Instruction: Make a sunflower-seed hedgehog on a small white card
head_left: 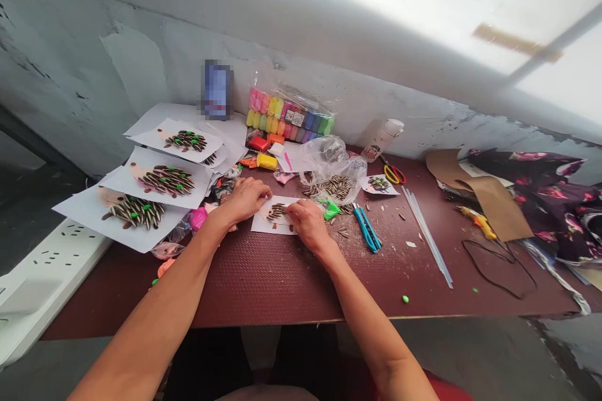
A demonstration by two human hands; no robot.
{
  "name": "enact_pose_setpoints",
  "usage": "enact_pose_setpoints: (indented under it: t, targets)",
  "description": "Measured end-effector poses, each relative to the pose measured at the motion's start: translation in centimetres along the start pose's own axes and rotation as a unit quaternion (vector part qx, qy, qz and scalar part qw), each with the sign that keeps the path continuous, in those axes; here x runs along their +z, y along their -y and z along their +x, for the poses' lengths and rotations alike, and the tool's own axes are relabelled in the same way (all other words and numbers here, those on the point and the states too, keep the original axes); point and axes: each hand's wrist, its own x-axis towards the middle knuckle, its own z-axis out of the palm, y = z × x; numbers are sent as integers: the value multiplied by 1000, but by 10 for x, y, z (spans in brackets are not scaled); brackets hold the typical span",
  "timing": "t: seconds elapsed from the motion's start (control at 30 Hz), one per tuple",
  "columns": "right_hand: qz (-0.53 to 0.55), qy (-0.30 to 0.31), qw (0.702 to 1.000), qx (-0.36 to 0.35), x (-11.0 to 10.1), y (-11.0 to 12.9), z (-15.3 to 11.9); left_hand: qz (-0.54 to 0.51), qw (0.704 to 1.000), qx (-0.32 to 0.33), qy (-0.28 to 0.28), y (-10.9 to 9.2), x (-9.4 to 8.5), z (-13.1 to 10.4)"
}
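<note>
A white card (269,229) lies in front of me with a pale hedgehog shape on it, its back partly covered with striped sunflower seeds (277,210). My left hand (247,198) rests at the card's upper left edge, fingers loosely apart and holding nothing visible. My right hand (308,220) is over the card's right side, fingertips pinched together against the hedgehog's back. Whatever is between those fingertips is hidden. Just beyond my right hand, a loose heap of sunflower seeds (339,185) spills from a clear plastic bag (324,153).
Finished-looking hedgehog cards (162,178) are stacked at left beside a white power strip (51,257). Coloured clay packs (291,116) stand at the back. Right of my hands lie a blue utility knife (367,229), scissors (394,173), glue sticks (427,238) and a glue gun (480,222).
</note>
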Motion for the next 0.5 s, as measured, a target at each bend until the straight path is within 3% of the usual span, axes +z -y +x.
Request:
enact_pose_setpoints:
  t: [0.37, 0.5]
  targets:
    - [29, -28, 999, -7, -8, -1, -4, -4, 1000, 4, -13, 2, 3, 0]
    - [34, -74, 996, 42, -15, -12, -1, 1, 1000, -4, -1, 1, 2, 1]
